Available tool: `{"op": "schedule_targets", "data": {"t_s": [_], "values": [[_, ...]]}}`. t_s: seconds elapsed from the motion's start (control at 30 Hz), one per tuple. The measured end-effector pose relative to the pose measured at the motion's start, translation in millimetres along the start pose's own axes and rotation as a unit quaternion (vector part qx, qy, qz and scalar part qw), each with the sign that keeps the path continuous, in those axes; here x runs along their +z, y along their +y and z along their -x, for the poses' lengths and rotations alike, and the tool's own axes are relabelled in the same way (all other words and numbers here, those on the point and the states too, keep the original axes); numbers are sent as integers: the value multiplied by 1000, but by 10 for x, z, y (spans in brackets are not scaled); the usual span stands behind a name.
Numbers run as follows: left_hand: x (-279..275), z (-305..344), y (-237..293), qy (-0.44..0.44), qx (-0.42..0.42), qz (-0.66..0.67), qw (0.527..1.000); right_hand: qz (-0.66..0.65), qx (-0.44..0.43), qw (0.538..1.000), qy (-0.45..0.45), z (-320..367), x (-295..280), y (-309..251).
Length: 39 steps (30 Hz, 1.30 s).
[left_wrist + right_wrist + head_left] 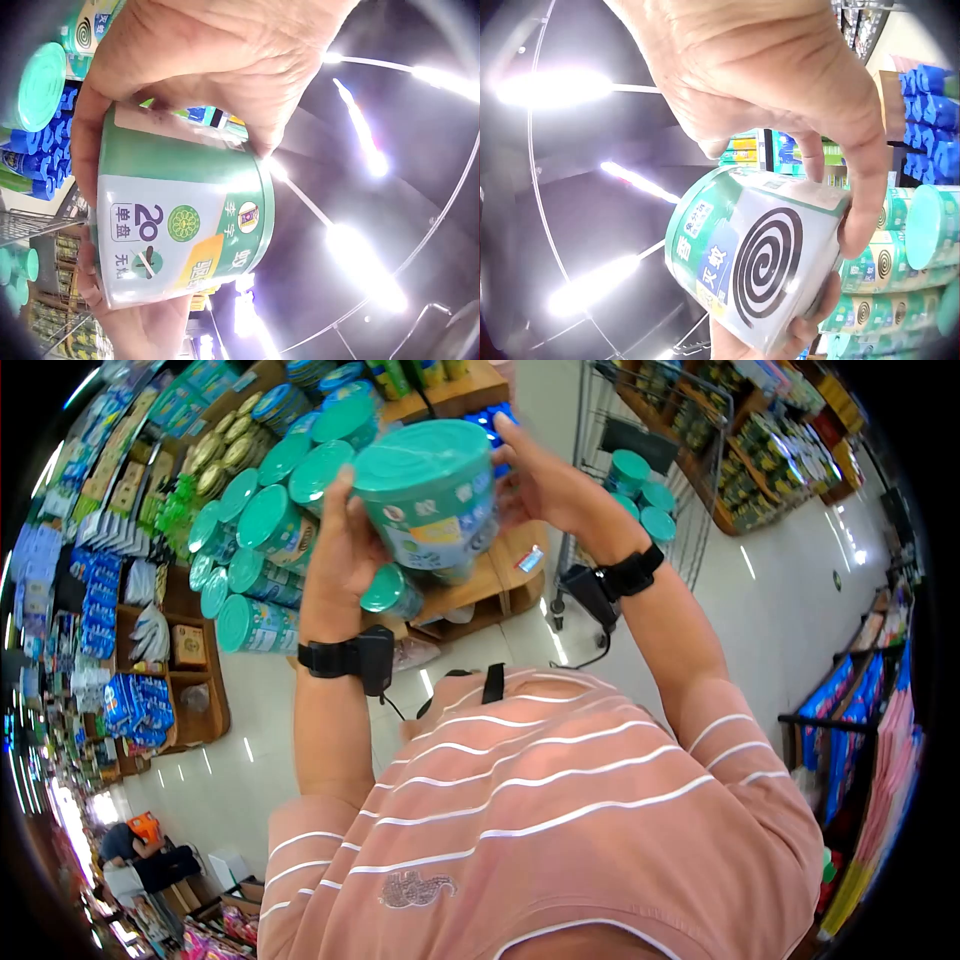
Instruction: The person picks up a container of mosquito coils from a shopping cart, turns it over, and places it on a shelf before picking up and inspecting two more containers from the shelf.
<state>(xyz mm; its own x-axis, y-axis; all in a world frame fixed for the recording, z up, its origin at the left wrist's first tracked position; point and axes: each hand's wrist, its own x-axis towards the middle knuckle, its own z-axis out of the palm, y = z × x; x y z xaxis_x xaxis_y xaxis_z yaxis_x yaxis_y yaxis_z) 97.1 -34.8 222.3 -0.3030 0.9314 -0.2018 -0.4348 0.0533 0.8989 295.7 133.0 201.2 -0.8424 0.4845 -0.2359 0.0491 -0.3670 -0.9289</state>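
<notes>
Raised in front of my chest is a mosquito coil tub (430, 500) with a green lid and a printed label. My left hand (345, 550) grips it from the left side, thumb and fingers spread around it. On the opposite side my right hand (550, 485) holds it too. In the left wrist view the tub (180, 202) lies between the left hand (217, 52) above and the right hand's palm below. A black spiral on the tub (769, 255) shows in the right wrist view, with the right hand's fingers (866, 180) curled at its base.
Behind the left hand, several matching green-lidded tubs (270, 520) are stacked on a display. A wooden shelf (490, 580) stands beneath the held tub. To the right is a metal shopping cart (690, 480) with several similar tubs (630, 472) inside. Another person (140, 850) is at the lower left.
</notes>
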Motion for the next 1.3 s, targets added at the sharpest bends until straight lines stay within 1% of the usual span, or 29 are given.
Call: {"op": "schedule_targets", "data": {"t_s": [0.03,0.07,0.1,0.17,0.2,0.3,0.33,0.43,0.53,0.63,0.73,0.77,0.83,0.97,1.03,1.1,1.23,1.3], "values": [[5,21,12,1,15,-10,1000,-6,17,1000,-13,-48,-15,4],[44,85,24,24,14,-41,999,-11,13,999,-38,-106,-38,44],[45,122,21,14,24,-44,999,-11,34,998,-49,-127,-48,69],[22,177,-14,-8,40,-50,998,-8,21,995,-93,-73,72,8],[73,241,16,-6,58,-48,997,4,34,994,-99,-112,85,-5],[-54,251,43,-6,63,-48,997,21,13,989,-146,-88,172,-34],[-57,266,83,-5,63,-46,997,17,33,986,-161,-114,161,-36],[-134,230,109,0,90,-57,994,-14,15,989,-148,-108,284,-3],[-221,265,111,82,72,-78,991,-38,6,993,-110,-157,400,68],[-359,411,181,87,52,-137,985,-48,4,994,-100,-236,530,71],[-438,578,242,110,91,-123,982,-55,-5,995,-82,-397,800,67],[-473,618,278,112,91,-121,982,-56,-9,996,-70,-419,886,83],[-599,693,361,120,94,-114,982,-8,-35,998,-60,-418,1115,44],[-1029,803,458,118,147,-79,979,46,-84,994,-44,-541,1640,24],[-1336,855,533,104,169,-59,978,52,-86,994,-42,-663,1902,67],[-1649,957,657,113,176,-61,976,65,-95,992,-42,-823,2217,114],[-2531,1120,899,129,175,-75,973,65,-104,991,-59,-1251,2981,223],[-3035,1232,1055,132,160,-81,975,58,-76,994,-48,-1581,3349,365]]}}
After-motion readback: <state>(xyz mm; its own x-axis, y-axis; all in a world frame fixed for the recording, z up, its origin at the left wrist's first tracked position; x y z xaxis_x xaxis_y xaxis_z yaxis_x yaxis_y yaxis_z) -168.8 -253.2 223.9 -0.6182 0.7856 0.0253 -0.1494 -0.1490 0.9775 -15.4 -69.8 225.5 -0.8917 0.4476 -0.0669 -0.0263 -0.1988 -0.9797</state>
